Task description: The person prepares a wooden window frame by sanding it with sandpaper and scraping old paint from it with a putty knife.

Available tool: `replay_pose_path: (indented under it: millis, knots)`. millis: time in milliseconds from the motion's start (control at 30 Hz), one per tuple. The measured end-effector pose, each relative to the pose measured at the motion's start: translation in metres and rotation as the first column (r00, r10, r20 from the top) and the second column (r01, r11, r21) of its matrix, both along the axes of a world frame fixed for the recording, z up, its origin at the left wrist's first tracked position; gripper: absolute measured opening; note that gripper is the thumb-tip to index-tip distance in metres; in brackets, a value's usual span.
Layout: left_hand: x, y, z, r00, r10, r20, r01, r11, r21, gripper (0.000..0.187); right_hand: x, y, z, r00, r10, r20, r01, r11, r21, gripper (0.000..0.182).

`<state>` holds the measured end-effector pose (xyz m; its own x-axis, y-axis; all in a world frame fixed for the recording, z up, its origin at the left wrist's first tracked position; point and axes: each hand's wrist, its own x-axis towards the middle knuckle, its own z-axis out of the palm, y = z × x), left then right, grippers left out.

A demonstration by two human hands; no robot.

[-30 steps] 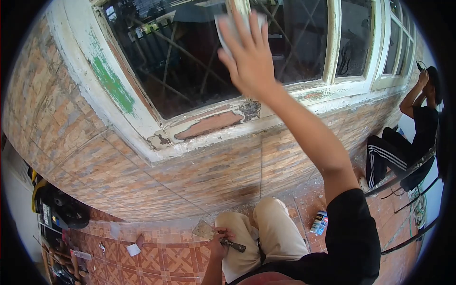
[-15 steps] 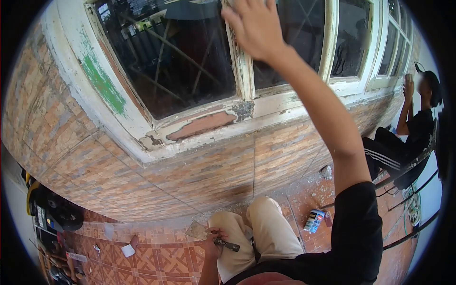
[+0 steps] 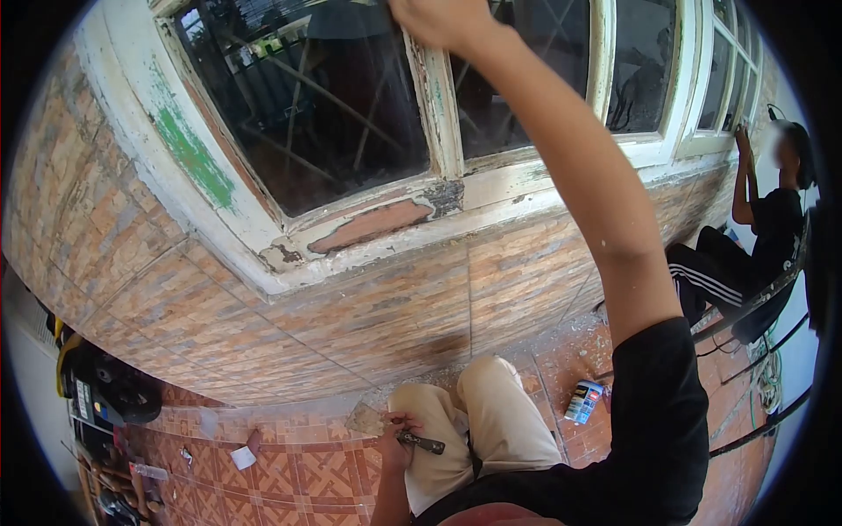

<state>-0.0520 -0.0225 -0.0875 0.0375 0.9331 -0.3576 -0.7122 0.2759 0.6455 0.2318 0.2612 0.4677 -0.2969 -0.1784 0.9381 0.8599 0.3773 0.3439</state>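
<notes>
My left hand (image 3: 397,449) rests by my knee, closed around a scraper (image 3: 423,442) with a dark handle and a wide, dirty blade that points left. My right arm reaches up across the window. At the top edge of the view, my right hand (image 3: 443,22) lies at the upright bar (image 3: 438,114) between two panes; its fingers are cut off, so their shape is hidden. Worn white paint covers the window frame (image 3: 504,190). A bare reddish-brown patch (image 3: 373,225) shows on the lower rail, and a green patch (image 3: 193,158) on the left side.
Stone-patterned tiles (image 3: 377,307) cover the wall below the window. A labelled can (image 3: 583,401) stands on the tiled floor (image 3: 298,478) to my right, amid pale flakes. Farther right, another person (image 3: 776,219) sits facing the window. A black and yellow machine (image 3: 110,386) stands at left.
My right hand has moved up and left along the bar, its fingers passing out of view. My left hand keeps the scraper by my knee. The other person's hands have shifted toward the window.
</notes>
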Motion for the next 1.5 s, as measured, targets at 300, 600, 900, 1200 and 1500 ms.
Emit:
replay_pose_path:
  millis: [300, 600, 900, 1200, 1500]
  knots:
    - [0.000, 0.000, -0.001, 0.995, -0.069, -0.073, 0.072, 0.996, 0.049, 0.021, 0.047, -0.010, -0.092, 0.692, 0.217, 0.688, 0.024, 0.946, -0.323, 0.039]
    - [-0.002, -0.009, 0.009, 1.000, 0.003, -0.016, -0.003, 1.000, 0.004, 0.020, 0.036, -0.017, -0.060, 0.790, 0.073, 0.609, 0.009, 0.991, -0.131, 0.040]
    - [-0.005, 0.000, -0.006, 0.996, -0.072, -0.045, 0.074, 0.996, 0.048, 0.019, 0.046, -0.008, -0.033, 0.734, 0.199, 0.649, -0.044, 0.968, -0.247, 0.040]
    - [-0.006, -0.002, -0.009, 0.998, -0.045, -0.032, 0.046, 0.998, 0.037, 0.020, 0.039, 0.000, -0.038, 0.657, -0.062, 0.751, 0.058, 0.998, 0.031, 0.039]
    - [-0.003, -0.001, -0.008, 1.000, -0.022, -0.007, 0.022, 1.000, -0.010, 0.018, 0.032, 0.005, -0.027, 0.499, 0.084, 0.863, 0.022, 0.994, -0.110, 0.046]
